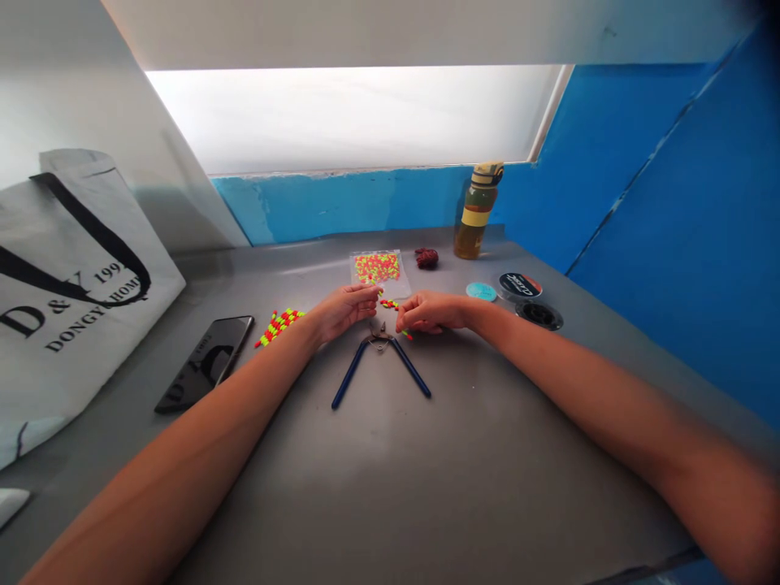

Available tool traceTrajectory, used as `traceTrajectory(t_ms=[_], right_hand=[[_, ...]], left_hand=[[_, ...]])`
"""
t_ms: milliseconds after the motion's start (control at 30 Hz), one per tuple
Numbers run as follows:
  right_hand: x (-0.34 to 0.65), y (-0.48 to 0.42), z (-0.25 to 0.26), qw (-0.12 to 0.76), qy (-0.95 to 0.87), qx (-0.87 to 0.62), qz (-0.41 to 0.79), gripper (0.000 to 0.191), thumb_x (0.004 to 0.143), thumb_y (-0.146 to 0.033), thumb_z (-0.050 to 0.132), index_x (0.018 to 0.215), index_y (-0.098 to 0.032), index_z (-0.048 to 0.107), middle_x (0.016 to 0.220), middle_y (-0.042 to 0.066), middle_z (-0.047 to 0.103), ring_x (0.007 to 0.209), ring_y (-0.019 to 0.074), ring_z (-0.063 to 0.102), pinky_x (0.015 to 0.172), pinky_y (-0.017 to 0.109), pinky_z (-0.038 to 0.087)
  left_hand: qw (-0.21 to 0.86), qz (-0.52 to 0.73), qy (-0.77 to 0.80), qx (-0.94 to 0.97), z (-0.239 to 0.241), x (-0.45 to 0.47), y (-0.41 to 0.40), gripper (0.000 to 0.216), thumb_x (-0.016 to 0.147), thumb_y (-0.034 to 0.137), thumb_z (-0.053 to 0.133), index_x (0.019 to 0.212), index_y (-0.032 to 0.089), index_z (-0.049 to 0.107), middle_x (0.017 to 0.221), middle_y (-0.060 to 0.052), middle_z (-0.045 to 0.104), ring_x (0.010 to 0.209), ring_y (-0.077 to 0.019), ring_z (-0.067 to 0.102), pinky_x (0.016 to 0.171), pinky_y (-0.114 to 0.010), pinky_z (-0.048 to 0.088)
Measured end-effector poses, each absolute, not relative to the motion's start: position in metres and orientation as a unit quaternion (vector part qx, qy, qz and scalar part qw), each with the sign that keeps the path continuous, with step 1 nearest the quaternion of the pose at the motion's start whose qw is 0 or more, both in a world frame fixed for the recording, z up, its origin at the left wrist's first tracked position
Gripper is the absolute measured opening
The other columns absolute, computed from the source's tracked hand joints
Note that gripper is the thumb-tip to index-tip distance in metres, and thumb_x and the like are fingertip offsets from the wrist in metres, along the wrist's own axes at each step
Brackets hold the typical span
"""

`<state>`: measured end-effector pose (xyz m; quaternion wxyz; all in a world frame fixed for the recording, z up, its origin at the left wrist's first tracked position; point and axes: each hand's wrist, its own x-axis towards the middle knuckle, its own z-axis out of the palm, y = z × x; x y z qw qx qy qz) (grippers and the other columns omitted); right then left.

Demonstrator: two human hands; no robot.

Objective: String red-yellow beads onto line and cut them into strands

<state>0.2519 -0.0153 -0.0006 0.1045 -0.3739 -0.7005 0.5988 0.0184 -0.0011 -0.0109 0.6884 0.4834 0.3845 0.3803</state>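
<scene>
My left hand (348, 312) is closed in a pinch, with a small yellow-green bead (381, 292) at its fingertips. Opposite it, my right hand (430, 313) has its fingers curled together. A short strand of red and yellow-green beads (388, 305) reaches into the right fingers, and a few beads (407, 334) show below them; the grip itself is partly hidden. Just in front of both hands lie blue-handled pliers (381, 345), handles spread toward me. Behind the hands, a clear bag of red and yellow beads (376, 268) lies flat.
Beside my left forearm are a bundle of bead strands (280, 325) and a black phone (207, 363). A white bag (79, 284) stands at far left. Toward the back right are dark red yarn (426, 258), a bottle (478, 213), a turquoise disc (481, 292) and spools (520, 286).
</scene>
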Motion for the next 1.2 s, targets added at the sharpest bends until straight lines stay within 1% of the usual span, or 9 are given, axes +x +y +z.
traceTrajectory(t_ms=[167,333,500,633,733,800,967,1200], right_hand=[[0.253,-0.014,-0.003,0.097,-0.713,-0.370,0.588,0.026,0.077,-0.041,0.074,0.081,-0.016,0.068,0.055,-0.005,0.050,0.047,0.0079,0.037,0.041,0.022,0.025],[0.253,-0.014,-0.003,0.102,-0.720,-0.357,0.586,0.033,0.078,-0.048,0.074,0.088,-0.017,0.069,0.064,-0.003,0.054,0.048,0.0077,0.038,0.041,0.022,0.026],[0.250,-0.020,-0.001,0.157,-0.688,-0.366,0.607,0.037,0.084,-0.053,0.069,0.100,-0.021,0.065,0.060,-0.007,0.043,0.046,0.0084,0.034,0.039,0.022,0.026],[0.248,-0.019,-0.002,0.187,-0.643,-0.394,0.629,0.036,0.086,-0.053,0.068,0.106,-0.023,0.062,0.059,-0.007,0.037,0.044,0.0081,0.028,0.037,0.022,0.020],[0.246,-0.017,-0.004,0.197,-0.622,-0.398,0.645,0.034,0.085,-0.049,0.070,0.105,-0.023,0.062,0.058,-0.009,0.031,0.044,0.0078,0.024,0.037,0.021,0.017],[0.246,-0.016,-0.004,0.198,-0.618,-0.397,0.649,0.032,0.084,-0.048,0.071,0.102,-0.022,0.062,0.058,-0.009,0.030,0.044,0.0076,0.023,0.038,0.021,0.017],[0.244,-0.018,-0.002,0.200,-0.624,-0.393,0.645,0.027,0.083,-0.042,0.072,0.095,-0.020,0.062,0.058,-0.009,0.030,0.044,0.0071,0.023,0.038,0.021,0.017],[0.244,-0.017,0.000,0.192,-0.625,-0.385,0.651,0.025,0.083,-0.039,0.072,0.090,-0.019,0.061,0.058,-0.009,0.031,0.044,0.0066,0.023,0.038,0.021,0.017]], left_hand=[[0.692,0.385,0.385,0.474,-0.009,0.019,-0.002,0.020,0.078,0.022,0.079,0.093,0.011,0.070,0.081,-0.003,0.064,0.072,-0.0092,0.059,0.074,-0.023,0.050],[0.694,0.382,0.377,0.480,-0.010,0.018,-0.001,0.020,0.078,0.023,0.079,0.093,0.012,0.071,0.080,-0.003,0.065,0.073,-0.0095,0.059,0.075,-0.024,0.050],[0.687,0.366,0.367,0.510,-0.014,0.016,0.001,0.025,0.077,0.027,0.080,0.096,0.013,0.074,0.081,-0.003,0.065,0.073,-0.0092,0.057,0.072,-0.022,0.048],[0.664,0.339,0.371,0.553,-0.014,0.018,-0.002,0.026,0.075,0.032,0.081,0.092,0.014,0.076,0.082,-0.004,0.066,0.070,-0.0092,0.055,0.069,-0.023,0.045],[0.639,0.335,0.386,0.575,-0.010,0.021,-0.007,0.025,0.074,0.034,0.082,0.086,0.014,0.076,0.081,-0.005,0.066,0.068,-0.0102,0.052,0.065,-0.024,0.043],[0.629,0.332,0.389,0.586,-0.008,0.022,-0.009,0.026,0.073,0.035,0.082,0.087,0.014,0.076,0.083,-0.005,0.066,0.069,-0.0111,0.053,0.065,-0.025,0.042],[0.621,0.321,0.383,0.604,-0.008,0.021,-0.009,0.025,0.074,0.037,0.081,0.086,0.015,0.076,0.085,-0.005,0.067,0.071,-0.0112,0.054,0.066,-0.025,0.041],[0.627,0.307,0.385,0.603,-0.007,0.023,-0.010,0.024,0.077,0.038,0.078,0.085,0.015,0.073,0.082,-0.003,0.063,0.070,-0.0102,0.051,0.066,-0.024,0.040]])
